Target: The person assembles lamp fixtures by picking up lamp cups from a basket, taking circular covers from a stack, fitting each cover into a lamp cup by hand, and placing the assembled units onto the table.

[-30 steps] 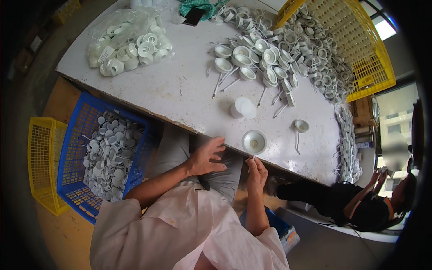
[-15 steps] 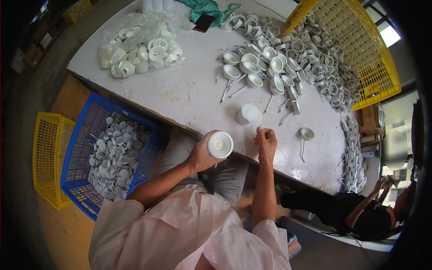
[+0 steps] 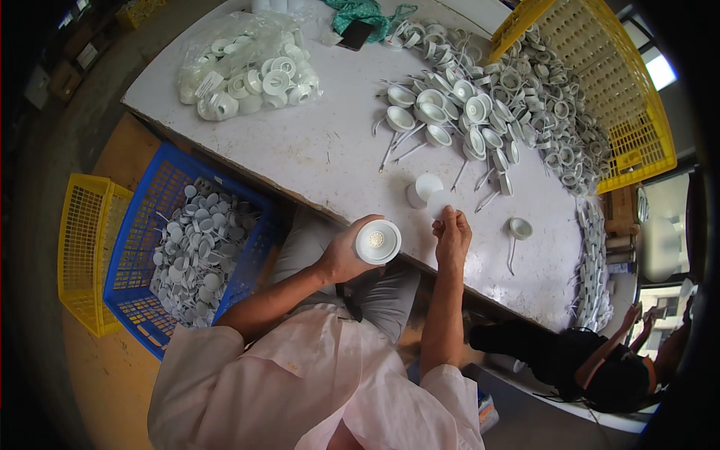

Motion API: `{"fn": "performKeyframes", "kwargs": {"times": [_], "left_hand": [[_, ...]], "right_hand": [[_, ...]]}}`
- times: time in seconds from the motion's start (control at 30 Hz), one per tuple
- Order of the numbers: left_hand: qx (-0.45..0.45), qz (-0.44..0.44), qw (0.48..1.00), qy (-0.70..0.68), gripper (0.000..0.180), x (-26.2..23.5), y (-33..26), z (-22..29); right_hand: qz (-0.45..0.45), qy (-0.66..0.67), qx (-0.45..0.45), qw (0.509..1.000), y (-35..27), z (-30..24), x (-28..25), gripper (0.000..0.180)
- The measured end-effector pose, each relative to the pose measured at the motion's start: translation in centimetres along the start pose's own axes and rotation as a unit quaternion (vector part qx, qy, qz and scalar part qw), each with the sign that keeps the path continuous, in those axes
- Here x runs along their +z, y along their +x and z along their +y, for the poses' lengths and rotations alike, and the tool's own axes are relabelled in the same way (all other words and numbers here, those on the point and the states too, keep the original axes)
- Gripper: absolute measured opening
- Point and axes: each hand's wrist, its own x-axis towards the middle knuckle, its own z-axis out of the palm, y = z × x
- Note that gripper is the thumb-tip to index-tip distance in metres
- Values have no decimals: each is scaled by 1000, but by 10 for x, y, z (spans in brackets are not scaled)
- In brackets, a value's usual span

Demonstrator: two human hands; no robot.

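My left hand [image 3: 346, 251] holds a round white lamp housing [image 3: 378, 241] face up at the near edge of the white table [image 3: 315, 157]; a small yellow spot shows in its centre. My right hand [image 3: 452, 234] pinches a thin white disc [image 3: 439, 204] just to the right of it. A short stack of white discs [image 3: 421, 189] stands on the table right behind my right hand. One finished lamp with a wire [image 3: 518, 229] lies to the right.
Many white lamp housings with spring clips [image 3: 457, 112] are heaped at the table's far side, spilling from a tilted yellow crate [image 3: 600, 67]. A clear bag of white rings [image 3: 247, 64] lies far left. A blue crate of white parts [image 3: 187, 247] and a yellow crate [image 3: 82, 247] sit on the floor left. Another person [image 3: 600, 367] sits lower right.
My left hand has carried the housing up from the table's edge and turned it face up. My right hand has risen to the disc stack and taken a disc.
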Motion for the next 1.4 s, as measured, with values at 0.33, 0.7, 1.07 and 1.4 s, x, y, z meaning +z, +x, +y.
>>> {"fn": "performKeyframes", "kwargs": {"times": [0.33, 0.7, 1.07, 1.4], "left_hand": [[-10, 7, 1000, -9, 75, 0, 5, -2], [-44, -6, 999, 4, 78, 2, 5, 2], [-50, -77, 994, -54, 63, 2, 3, 3], [-69, 2, 997, -31, 38, 11, 3, -8]], "right_hand": [[-59, 124, 68, 988, -67, -7, 4, 13], [-93, 123, 104, 983, -84, 8, 16, 7], [-104, 16, 60, 993, -89, 16, 28, 19], [-119, 41, 86, 988, -89, 19, 33, 25]]}}
